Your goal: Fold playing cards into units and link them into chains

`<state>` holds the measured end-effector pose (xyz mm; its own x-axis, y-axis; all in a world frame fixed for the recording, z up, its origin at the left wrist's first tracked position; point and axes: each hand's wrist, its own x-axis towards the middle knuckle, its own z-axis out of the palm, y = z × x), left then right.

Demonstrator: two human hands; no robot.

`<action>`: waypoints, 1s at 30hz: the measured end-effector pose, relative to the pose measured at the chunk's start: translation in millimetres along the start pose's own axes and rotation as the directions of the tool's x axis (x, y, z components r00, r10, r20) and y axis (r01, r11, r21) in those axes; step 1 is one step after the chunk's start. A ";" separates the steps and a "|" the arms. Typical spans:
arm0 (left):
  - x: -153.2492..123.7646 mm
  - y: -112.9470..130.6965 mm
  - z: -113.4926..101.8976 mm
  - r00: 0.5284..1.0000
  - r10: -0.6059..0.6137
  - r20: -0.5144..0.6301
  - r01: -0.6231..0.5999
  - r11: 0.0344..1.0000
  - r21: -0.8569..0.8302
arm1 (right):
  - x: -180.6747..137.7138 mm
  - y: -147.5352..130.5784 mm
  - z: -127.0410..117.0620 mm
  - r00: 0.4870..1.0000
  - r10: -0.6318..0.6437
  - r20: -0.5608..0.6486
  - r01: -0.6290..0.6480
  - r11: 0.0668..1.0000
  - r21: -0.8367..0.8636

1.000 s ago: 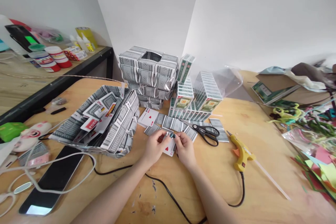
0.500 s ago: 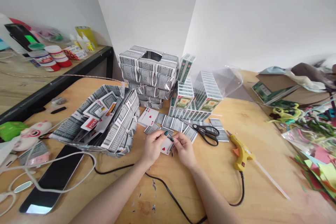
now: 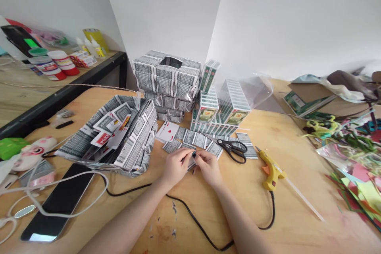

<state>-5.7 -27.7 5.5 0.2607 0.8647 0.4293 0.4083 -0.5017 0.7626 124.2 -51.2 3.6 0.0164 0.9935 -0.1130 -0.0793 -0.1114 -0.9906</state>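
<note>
Both my hands meet over the middle of the table, pinching one playing card [image 3: 191,162] between them. My left hand [image 3: 176,166] grips its left side, and my right hand [image 3: 207,165] its right side; the fingers cover most of it. Just beyond lie several patterned cards [image 3: 195,139] and a few face-up cards [image 3: 167,131] with red hearts. Black-handled scissors [image 3: 233,149] rest on the cards to the right. Left of my hands stands an open basket made of folded cards [image 3: 137,143], with loose cards [image 3: 114,125] inside.
A box built of folded cards [image 3: 166,79] stands behind, beside stacked card packs [image 3: 220,111]. A yellow glue gun [image 3: 272,170] lies at right, its black cord crossing the table front. A phone [image 3: 59,202] and white cable are at left; paper scraps [image 3: 363,190] lie far right.
The card between my hands has turned: its red-heart face showed before, and now a sliver of its patterned side shows. My fingers have drawn closer together. The view has shifted slightly.
</note>
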 end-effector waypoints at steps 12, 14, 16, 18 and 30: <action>2.3 -5.2 -4.8 0.987 -0.158 0.007 0.158 0.987 -0.031 | -1.2 -5.9 1.1 0.991 0.071 0.111 -0.085 0.988 0.127; 4.2 -8.2 -6.4 0.980 -0.197 0.034 0.198 0.979 -0.056 | -1.2 -5.6 0.8 0.987 0.069 0.147 -0.091 0.985 0.147; 5.8 -10.4 -7.7 0.974 -0.222 0.053 0.226 0.971 -0.077 | -1.0 -4.6 0.3 0.982 0.072 0.175 -0.100 0.982 0.159; 6.9 -10.9 -8.4 0.971 -0.230 0.058 0.235 0.968 -0.092 | -1.0 -3.6 0.0 0.978 0.081 0.190 -0.115 0.978 0.176; 4.6 -3.6 -9.7 0.998 0.003 -0.061 -0.003 1.000 -0.006 | 1.8 3.6 -0.6 0.993 -0.042 -0.107 0.061 0.981 0.185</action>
<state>-14.4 -21.7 9.4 0.2083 0.8630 0.4602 0.4018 -0.5045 0.7643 124.5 -49.8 -0.2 0.1258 0.9889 -0.0792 -0.2612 -0.0440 -0.9643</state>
